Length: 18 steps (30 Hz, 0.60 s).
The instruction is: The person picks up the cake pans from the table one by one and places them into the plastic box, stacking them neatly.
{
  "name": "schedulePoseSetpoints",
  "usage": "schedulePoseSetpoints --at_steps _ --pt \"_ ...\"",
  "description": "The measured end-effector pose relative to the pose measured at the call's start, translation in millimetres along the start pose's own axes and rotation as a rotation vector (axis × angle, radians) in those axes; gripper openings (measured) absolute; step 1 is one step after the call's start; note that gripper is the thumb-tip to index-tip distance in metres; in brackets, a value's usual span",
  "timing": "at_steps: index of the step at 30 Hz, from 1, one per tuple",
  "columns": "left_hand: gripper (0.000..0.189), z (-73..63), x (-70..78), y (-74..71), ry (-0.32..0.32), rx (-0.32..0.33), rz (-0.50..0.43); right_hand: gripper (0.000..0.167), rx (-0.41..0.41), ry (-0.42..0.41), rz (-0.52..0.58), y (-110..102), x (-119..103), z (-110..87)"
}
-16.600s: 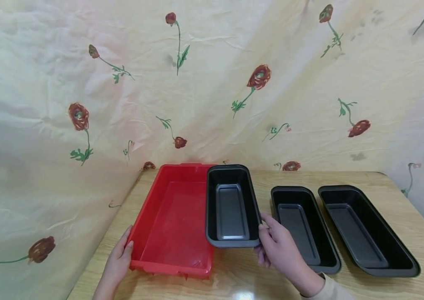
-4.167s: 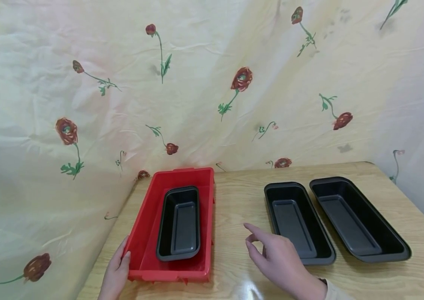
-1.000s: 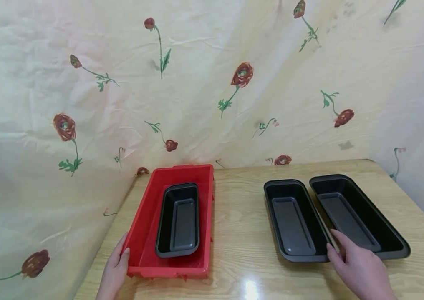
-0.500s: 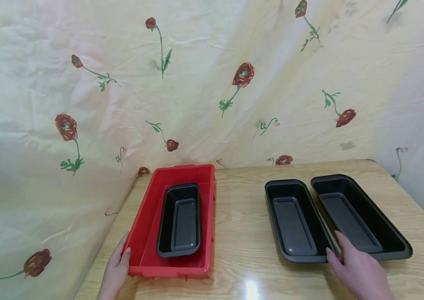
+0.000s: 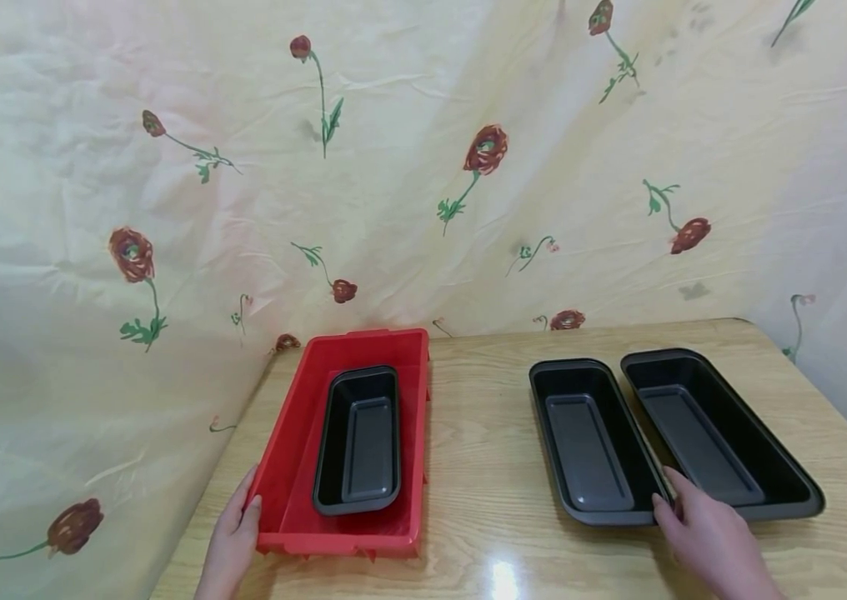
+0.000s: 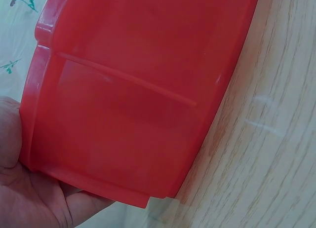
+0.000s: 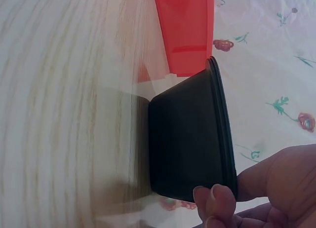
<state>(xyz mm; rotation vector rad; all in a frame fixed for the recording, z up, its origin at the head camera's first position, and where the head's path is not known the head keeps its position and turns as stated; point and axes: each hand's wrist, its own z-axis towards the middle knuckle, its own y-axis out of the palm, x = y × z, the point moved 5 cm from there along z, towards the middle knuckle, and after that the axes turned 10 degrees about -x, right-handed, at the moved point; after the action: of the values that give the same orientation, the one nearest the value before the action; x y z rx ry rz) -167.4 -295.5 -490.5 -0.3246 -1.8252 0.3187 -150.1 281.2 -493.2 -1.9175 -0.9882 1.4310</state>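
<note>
My left hand [image 5: 232, 529] grips the red plastic tray [image 5: 284, 487] at its near left corner; in the left wrist view the thumb lies over the rim. A black loaf pan [image 5: 368, 450] sits inside the tray. My right hand [image 5: 712, 537] pinches the rim of a second black loaf pan [image 5: 588, 450] at its near right corner. In the right wrist view that loaf pan [image 7: 187, 139] shows from its end, its base at the wood surface. A third, larger-looking loaf pan [image 5: 704, 446] stands just right of it, partly behind my right hand.
Everything rests on a light wooden table [image 5: 483, 467]. A flower-printed cloth [image 5: 408, 183] hangs behind the table and along its left side. Bare wood lies between the tray and the second pan.
Earlier my right hand held a loaf pan at the tray's right side; that pan now sits in the tray. The right hand has moved right to the second pan. The left hand still grips the tray.
</note>
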Motion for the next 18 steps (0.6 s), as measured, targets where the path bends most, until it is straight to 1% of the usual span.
schedulePoseSetpoints --at_steps 6,10,18 --pt "0.057 -1.5 0.8 0.2 0.007 -0.002 -0.004 0.054 -0.033 -0.007 0.072 0.7 0.5 3.3" --pt "0.057 -1.7 0.5 0.2 0.008 0.000 -0.008 0.054 -0.047 -0.021 0.138 1.4 2.1 3.3" --pt "0.057 -1.2 0.3 0.4 0.009 0.007 -0.001 0.052 -0.054 -0.017 0.336 3.2 8.4 5.0"
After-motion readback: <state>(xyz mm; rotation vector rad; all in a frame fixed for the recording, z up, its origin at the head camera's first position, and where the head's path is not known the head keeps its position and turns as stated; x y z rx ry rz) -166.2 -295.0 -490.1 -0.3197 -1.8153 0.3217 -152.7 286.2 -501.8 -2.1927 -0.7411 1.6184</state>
